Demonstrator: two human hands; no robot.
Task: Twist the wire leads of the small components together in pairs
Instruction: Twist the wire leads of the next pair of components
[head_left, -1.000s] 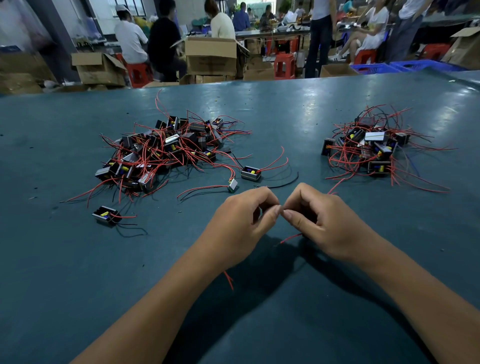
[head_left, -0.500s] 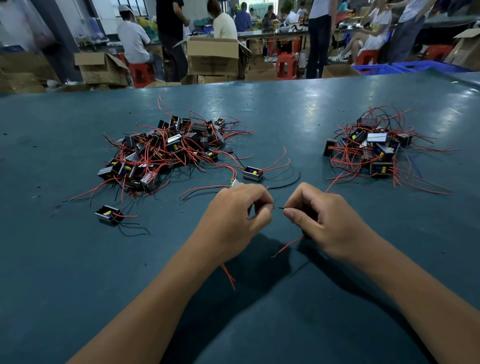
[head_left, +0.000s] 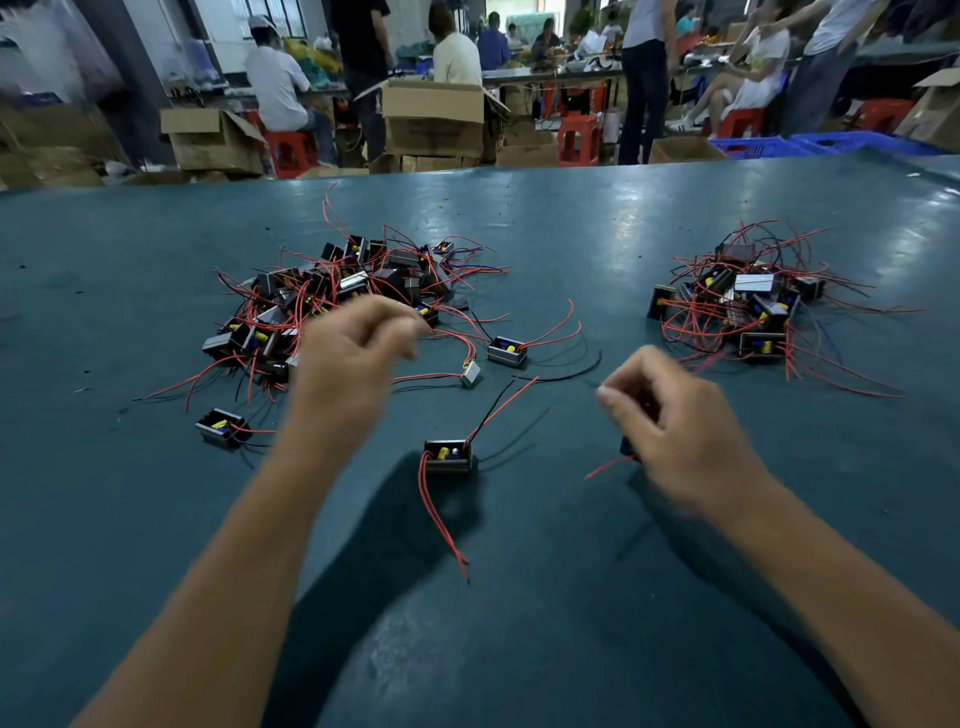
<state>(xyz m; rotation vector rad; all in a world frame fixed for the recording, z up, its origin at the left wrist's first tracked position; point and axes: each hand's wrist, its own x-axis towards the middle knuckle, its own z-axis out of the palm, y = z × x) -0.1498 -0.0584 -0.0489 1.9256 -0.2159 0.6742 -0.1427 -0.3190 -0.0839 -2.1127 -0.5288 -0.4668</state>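
Behind the teal worktable runs a busy workshop, where people sit on red stools among open cardboard boxes; what those boxes hold cannot be seen. Blue plastic crates stand just past the table's far right edge, contents also hidden.

On the table, the large pile of small black components with tangled red leads lies left of centre. A smaller pile of the same parts lies well apart from it, toward the table's right side.

Nearer than the large pile and partly overlapping it hangs the left hand, blurred, its fingers loosely curled; whether it holds anything cannot be told. The right hand, also blurred, hovers on the near side of the smaller pile, fingers curled around a dark part, with a red lead trailing out beneath it.

Between the two hands one component sits on the table by itself, an open black casing with a yellow part inside, red leads running toward the viewer and a red-and-black pair running away. Three more loose components lie beside the large pile: one at its near left, one at its right, and a pale one just nearer.
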